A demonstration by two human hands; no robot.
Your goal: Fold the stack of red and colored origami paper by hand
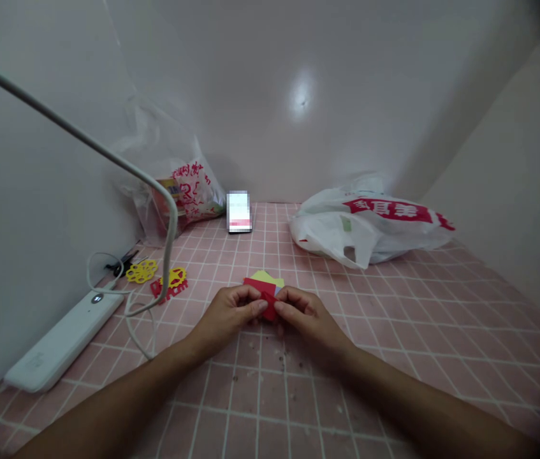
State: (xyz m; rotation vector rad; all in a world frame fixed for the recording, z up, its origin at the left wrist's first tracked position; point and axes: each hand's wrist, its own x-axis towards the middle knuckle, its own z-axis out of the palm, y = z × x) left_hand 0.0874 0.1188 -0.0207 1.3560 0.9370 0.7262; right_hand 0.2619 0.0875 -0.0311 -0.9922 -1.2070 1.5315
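2 hands (pixel 226 312) (pixel 312 317), red ppr (pixel 266 289) pinched btwn

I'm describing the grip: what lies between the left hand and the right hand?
In the head view, red paper lies between the left hand and the right hand, pinched by both; yellow paper shows just beyond it.

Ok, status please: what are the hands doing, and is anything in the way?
Left hand and right hand pinching red paper. Yellow paper just behind. White cable at left, clear of red paper.
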